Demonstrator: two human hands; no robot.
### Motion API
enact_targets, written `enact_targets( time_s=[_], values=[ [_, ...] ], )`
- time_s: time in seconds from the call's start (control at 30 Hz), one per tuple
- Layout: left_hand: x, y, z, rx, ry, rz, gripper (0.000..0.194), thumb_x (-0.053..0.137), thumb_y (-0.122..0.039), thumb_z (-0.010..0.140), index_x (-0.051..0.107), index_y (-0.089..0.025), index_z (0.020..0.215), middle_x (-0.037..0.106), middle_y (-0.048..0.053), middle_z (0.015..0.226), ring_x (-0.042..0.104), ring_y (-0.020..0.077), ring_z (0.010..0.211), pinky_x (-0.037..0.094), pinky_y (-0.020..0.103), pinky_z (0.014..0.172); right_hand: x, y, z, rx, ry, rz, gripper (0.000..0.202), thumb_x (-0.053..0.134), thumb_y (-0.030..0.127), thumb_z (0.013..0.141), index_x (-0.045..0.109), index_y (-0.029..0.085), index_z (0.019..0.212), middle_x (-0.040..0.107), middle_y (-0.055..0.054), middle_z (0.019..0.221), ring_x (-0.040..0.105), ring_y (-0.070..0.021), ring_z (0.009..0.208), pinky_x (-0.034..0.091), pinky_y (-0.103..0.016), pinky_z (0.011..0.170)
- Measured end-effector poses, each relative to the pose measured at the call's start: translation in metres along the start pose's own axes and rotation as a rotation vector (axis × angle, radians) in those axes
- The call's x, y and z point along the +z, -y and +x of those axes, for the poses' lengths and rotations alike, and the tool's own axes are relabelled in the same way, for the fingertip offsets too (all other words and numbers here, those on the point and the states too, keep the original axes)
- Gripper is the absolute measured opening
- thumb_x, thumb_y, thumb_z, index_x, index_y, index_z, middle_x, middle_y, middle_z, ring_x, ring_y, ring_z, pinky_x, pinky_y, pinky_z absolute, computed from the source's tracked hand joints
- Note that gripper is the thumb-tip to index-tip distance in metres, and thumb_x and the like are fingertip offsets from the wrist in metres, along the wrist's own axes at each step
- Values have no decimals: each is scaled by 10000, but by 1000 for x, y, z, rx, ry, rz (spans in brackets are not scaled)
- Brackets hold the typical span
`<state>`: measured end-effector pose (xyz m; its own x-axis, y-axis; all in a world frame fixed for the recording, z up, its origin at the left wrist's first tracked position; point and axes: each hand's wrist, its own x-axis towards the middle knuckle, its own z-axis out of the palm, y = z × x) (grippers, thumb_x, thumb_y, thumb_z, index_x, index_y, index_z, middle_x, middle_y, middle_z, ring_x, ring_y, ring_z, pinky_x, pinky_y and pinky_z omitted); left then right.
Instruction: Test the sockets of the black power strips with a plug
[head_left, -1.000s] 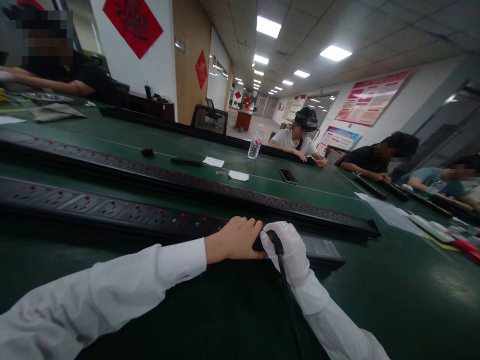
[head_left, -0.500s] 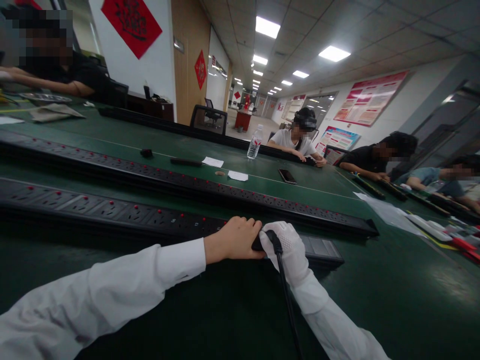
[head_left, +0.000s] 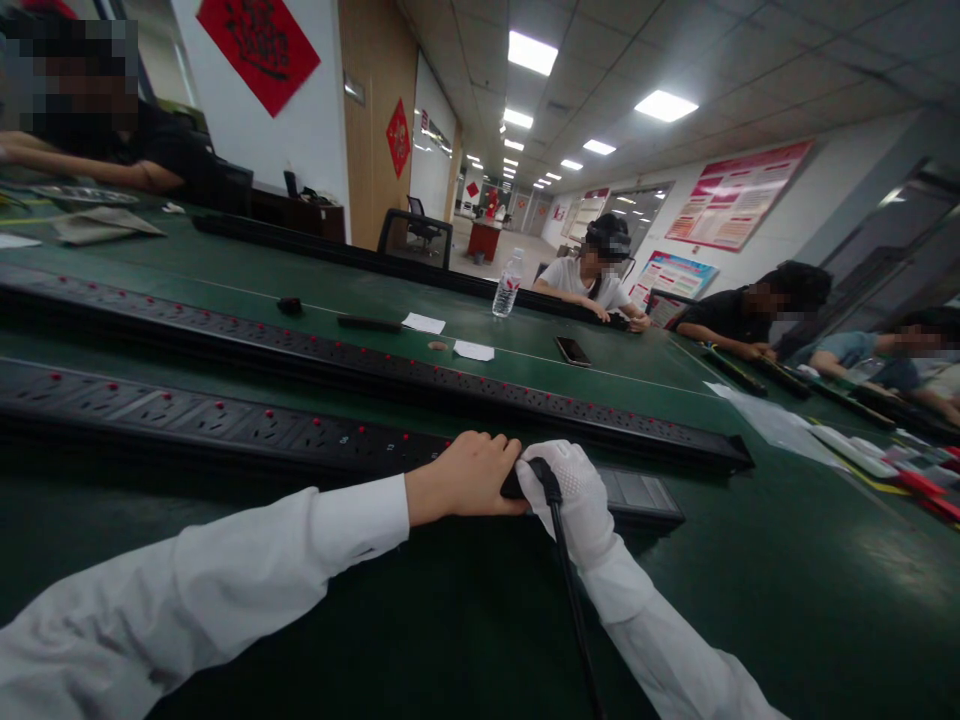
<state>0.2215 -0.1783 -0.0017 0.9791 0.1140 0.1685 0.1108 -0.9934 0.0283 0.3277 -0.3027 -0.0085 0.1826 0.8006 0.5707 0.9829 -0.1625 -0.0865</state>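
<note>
A long black power strip with a row of sockets and red caps lies in front of me on the green table. My left hand, bare, is closed over the strip near its right end. Beside it my right hand, in a white dotted glove, grips a black plug at the strip. Its cable runs down toward me. The two hands touch or nearly touch. The plug's pins and the socket under the hands are hidden.
A second power strip lies just behind. Farther back are a water bottle, a phone and paper slips. Plastic sheeting and red and white items lie to the right. Several people work around the table.
Both hands keep their hold at the same spot on the strip. The whole view has shifted very slightly.
</note>
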Motion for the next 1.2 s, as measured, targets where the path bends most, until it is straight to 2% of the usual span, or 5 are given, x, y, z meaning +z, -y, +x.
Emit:
enact_targets(
  time_s=[0.2, 0.57, 0.87, 1.07, 1.2],
  values=[
    [-2, -1, -1, 8, -14, 2, 621, 331, -690, 706, 484, -149, 971, 583, 97, 885, 576, 239, 761, 423, 336, 634, 1, -2, 0, 23, 21, 28, 151, 461, 325, 810, 553, 217, 863, 560, -39, 830, 504, -168, 780, 389, -297, 727],
    [0, 0, -1, -1, -22, -12, 697, 295, -741, 674, 472, -158, 1013, 585, 92, 924, 573, 238, 763, 418, 344, 636, -8, -11, 8, -74, 87, 47, 147, 455, 322, 805, 554, 214, 794, 560, -31, 770, 522, -141, 729, 406, -254, 665],
    [1, -1, -2, 2, -28, 39, 786, 237, -723, 710, 410, -120, 1183, 548, 140, 1055, 550, 262, 857, 409, 357, 681, -37, -49, 2, -111, 197, 21, 161, 444, 310, 811, 560, 200, 794, 570, -14, 756, 527, -108, 680, 373, -221, 647],
    [9, -3, 1, -3, -48, 57, 749, 274, -699, 722, 419, -122, 1177, 557, 143, 1026, 547, 268, 864, 399, 359, 691, -30, -50, -7, -2, 52, -225, 225, 429, 332, 812, 595, 203, 730, 572, -5, 626, 534, -112, 605, 341, -223, 619],
    [9, -3, 0, 1, -61, 60, 724, 285, -690, 725, 432, -126, 1156, 562, 140, 1008, 547, 266, 864, 400, 355, 689, -24, -45, -11, 44, -91, -224, 223, 430, 313, 803, 605, 203, 721, 590, -5, 624, 529, -109, 579, 341, -220, 601]
  ],
)
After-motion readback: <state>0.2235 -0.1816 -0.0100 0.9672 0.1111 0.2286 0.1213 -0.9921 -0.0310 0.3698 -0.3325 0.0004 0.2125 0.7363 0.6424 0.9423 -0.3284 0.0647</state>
